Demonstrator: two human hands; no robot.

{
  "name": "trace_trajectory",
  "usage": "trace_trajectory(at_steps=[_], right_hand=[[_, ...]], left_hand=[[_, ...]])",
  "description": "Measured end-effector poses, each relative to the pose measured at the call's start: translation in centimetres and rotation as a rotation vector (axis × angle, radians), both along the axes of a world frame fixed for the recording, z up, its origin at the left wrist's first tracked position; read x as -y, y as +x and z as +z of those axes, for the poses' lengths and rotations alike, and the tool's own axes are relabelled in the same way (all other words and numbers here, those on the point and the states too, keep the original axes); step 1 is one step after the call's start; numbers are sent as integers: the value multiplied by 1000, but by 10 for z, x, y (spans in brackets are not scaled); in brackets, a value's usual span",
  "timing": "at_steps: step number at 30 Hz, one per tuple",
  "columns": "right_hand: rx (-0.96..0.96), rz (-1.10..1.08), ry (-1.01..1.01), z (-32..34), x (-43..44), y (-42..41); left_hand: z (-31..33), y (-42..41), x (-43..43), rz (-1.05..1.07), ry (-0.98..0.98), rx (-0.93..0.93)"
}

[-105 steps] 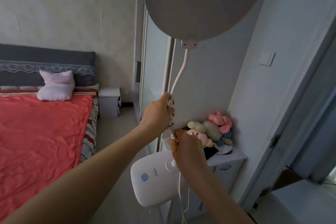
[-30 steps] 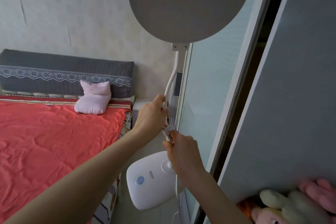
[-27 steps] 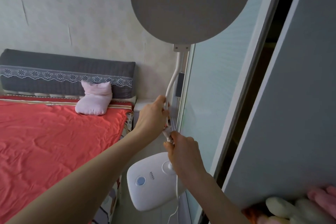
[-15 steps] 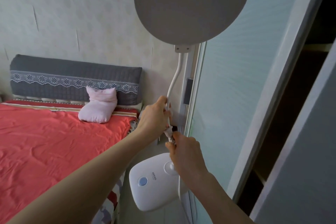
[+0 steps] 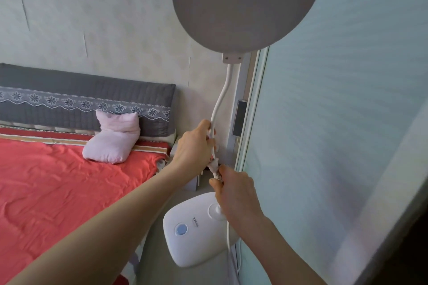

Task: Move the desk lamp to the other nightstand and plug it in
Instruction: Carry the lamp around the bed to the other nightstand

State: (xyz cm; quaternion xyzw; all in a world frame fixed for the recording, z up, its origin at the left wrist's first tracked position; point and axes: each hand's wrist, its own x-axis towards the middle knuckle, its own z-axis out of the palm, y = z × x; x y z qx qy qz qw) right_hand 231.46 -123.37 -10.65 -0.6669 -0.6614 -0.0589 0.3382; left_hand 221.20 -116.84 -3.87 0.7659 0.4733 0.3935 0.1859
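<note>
Soft, even light fills the room. The lamp head (image 5: 247, 4) looks dark grey. The bottom right corner is blurry and dark.

Only one camera here, worn on the person's head, so you look out from their eye line, forward and a bit down along both forearms. It's super close in. The left hand (image 5: 194, 146) and right hand (image 5: 236, 192) sit mid-frame, gripping the desk lamp (image 5: 247, 2), whose round head crowds the top edge. It's a wide lens, so straight lines bow near the sides. It faces the headboard (image 5: 81, 102) wall, with the bed (image 5: 58, 192) off left and the frosted sliding door (image 5: 335, 122) tight on the right.
</note>
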Motion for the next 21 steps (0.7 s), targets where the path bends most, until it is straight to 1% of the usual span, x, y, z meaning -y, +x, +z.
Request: trace_trajectory(at_steps=[6,13,21], right_hand=[[-15,-38,-17,-6,-83,0],[0,-82,34,3,-173,-3],[14,-103,41,-1,-249,-11]], left_hand=[[-6,5,-86,-71,-16,17],[0,2,-185,-69,17,13],[-6,0,-266,-110,8,40]])
